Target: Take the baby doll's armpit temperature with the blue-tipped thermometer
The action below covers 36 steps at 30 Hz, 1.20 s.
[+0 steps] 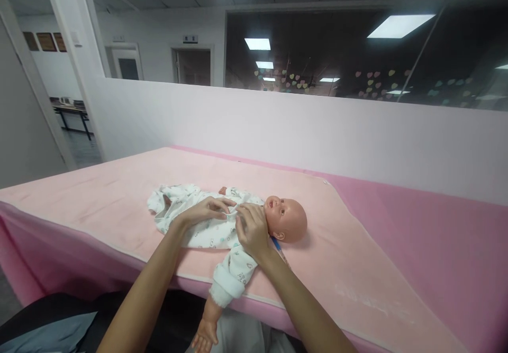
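A baby doll (pixel 286 218) lies on its back on a pink blanket (pixel 119 205), head to the right, dressed in a white printed romper (pixel 198 231). My left hand (pixel 206 211) rests on the doll's chest, fingers pinching the romper fabric near the collar. My right hand (pixel 252 228) is closed on the same fabric just below the doll's chin. One doll arm (pixel 210 316) hangs over the table's near edge, its sleeve cuff turned back.
The blanket covers a table with a darker pink cloth (pixel 436 236) showing at right. A low white partition (pixel 317 130) runs behind it, with dark glass above. A doorway and a distant desk (pixel 73 112) stand at left.
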Motion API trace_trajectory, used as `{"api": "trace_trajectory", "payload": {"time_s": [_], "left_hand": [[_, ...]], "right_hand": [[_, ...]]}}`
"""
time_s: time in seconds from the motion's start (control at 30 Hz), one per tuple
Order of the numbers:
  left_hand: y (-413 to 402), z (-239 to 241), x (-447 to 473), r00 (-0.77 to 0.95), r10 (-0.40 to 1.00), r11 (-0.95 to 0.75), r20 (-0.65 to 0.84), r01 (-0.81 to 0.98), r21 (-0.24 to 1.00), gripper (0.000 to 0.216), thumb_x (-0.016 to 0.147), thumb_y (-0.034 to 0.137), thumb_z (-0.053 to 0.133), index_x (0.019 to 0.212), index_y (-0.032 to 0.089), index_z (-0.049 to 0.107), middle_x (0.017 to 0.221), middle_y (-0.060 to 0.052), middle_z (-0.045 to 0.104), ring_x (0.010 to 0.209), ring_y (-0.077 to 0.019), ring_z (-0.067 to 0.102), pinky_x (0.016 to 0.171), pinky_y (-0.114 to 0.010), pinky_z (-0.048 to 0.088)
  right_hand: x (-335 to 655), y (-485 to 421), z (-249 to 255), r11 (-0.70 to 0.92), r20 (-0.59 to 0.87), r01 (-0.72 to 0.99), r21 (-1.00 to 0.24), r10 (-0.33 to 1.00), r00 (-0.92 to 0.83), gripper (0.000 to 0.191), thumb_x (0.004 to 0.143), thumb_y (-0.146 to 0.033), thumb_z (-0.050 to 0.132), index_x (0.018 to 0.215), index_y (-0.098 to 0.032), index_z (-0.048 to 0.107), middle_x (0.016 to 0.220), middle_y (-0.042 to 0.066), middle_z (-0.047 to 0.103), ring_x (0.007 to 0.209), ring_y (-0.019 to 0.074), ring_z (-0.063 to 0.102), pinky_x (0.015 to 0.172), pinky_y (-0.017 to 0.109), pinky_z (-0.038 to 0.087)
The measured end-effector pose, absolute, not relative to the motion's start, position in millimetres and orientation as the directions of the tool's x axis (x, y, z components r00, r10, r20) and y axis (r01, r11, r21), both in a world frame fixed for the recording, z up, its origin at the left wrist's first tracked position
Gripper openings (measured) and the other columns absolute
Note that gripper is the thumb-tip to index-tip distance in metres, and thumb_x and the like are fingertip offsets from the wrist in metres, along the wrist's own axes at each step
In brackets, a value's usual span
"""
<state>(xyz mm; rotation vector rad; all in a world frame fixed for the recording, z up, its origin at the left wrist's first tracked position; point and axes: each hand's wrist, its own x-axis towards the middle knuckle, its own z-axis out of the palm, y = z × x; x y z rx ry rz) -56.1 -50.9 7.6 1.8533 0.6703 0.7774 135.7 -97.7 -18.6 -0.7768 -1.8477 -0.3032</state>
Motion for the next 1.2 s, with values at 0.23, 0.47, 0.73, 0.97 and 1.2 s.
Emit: {"api": "trace_trajectory", "payload": {"time_s": [0.23, 0.47, 0.73, 0.97, 1.2], "left_hand": [[-57, 6, -56, 0.614, 0.737, -0.376, 0.281, 0.026, 0.926, 0.011, 0.067, 0.024, 0.069, 0.074, 0.016, 0.067, 0.094, -0.006, 0.063, 0.090, -0.0181, 0.056, 0.082, -0.029, 0.042], [-58, 4, -55, 0.533, 0.804, -0.377, 0.265, 0.112, 0.919, 0.020, 0.070, 0.030, 0.066, 0.082, 0.015, 0.070, 0.081, -0.005, 0.068, 0.079, -0.0176, 0.058, 0.075, -0.027, 0.044], [-60, 3, -53, 0.559, 0.784, -0.384, 0.270, 0.094, 0.918, 0.025, 0.065, 0.027, 0.071, 0.087, 0.015, 0.070, 0.088, -0.006, 0.070, 0.083, -0.0196, 0.061, 0.075, -0.028, 0.046], [-57, -1, -51, 0.475, 0.823, -0.410, 0.311, 0.118, 0.904, 0.023, 0.066, 0.031, 0.070, 0.081, 0.014, 0.071, 0.085, -0.007, 0.070, 0.082, -0.0204, 0.061, 0.073, -0.028, 0.047], [-58, -2, -52, 0.447, 0.835, -0.418, 0.320, 0.138, 0.898, 0.027, 0.065, 0.032, 0.071, 0.085, 0.014, 0.069, 0.085, -0.007, 0.069, 0.083, -0.0199, 0.061, 0.075, -0.030, 0.048]], "right_hand": [[131, -99, -17, 0.729, 0.880, 0.676, -0.104, 0.384, -0.280, 0.007, 0.082, -0.025, 0.052, 0.080, -0.019, 0.056, 0.088, 0.005, 0.061, 0.088, 0.0178, 0.052, 0.084, 0.036, 0.038], [127, -94, -21, 0.718, 0.870, 0.692, -0.073, 0.386, -0.308, 0.008, 0.082, -0.026, 0.052, 0.077, -0.020, 0.055, 0.083, 0.003, 0.061, 0.082, 0.0168, 0.051, 0.082, 0.034, 0.036], [127, -93, -24, 0.692, 0.880, 0.715, -0.102, 0.398, -0.260, 0.011, 0.082, -0.026, 0.053, 0.073, -0.020, 0.054, 0.075, 0.002, 0.059, 0.075, 0.0167, 0.049, 0.075, 0.032, 0.035], [125, -94, -21, 0.730, 0.901, 0.678, -0.083, 0.345, -0.261, 0.009, 0.083, -0.022, 0.052, 0.075, -0.020, 0.057, 0.075, 0.002, 0.060, 0.074, 0.0157, 0.050, 0.075, 0.032, 0.037], [123, -95, -20, 0.746, 0.925, 0.659, -0.097, 0.313, -0.218, 0.009, 0.082, -0.019, 0.052, 0.074, -0.020, 0.057, 0.076, 0.002, 0.061, 0.074, 0.0157, 0.051, 0.074, 0.033, 0.038]]}}
